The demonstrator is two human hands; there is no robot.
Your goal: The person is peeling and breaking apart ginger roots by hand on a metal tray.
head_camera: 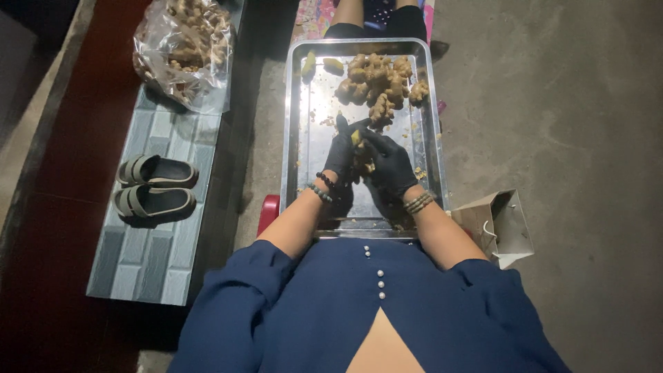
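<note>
Both my hands wear black gloves and meet over a steel tray [304, 131]. My left hand [341, 153] and my right hand [390, 164] together grip one knobbly piece of ginger [360, 148], pale yellow where it shows between the fingers. A heap of unpeeled ginger roots [378, 81] lies at the tray's far end. Two peeled yellow pieces [321, 63] rest in the far left corner. Small scraps of peel are scattered over the tray.
A clear plastic bag of ginger [185, 48] sits on a grey tiled step [148, 255] to the left, with a pair of sandals [155, 185] beside it. An open paper bag [498, 224] stands right of the tray. Another person's legs [376, 17] are beyond the tray.
</note>
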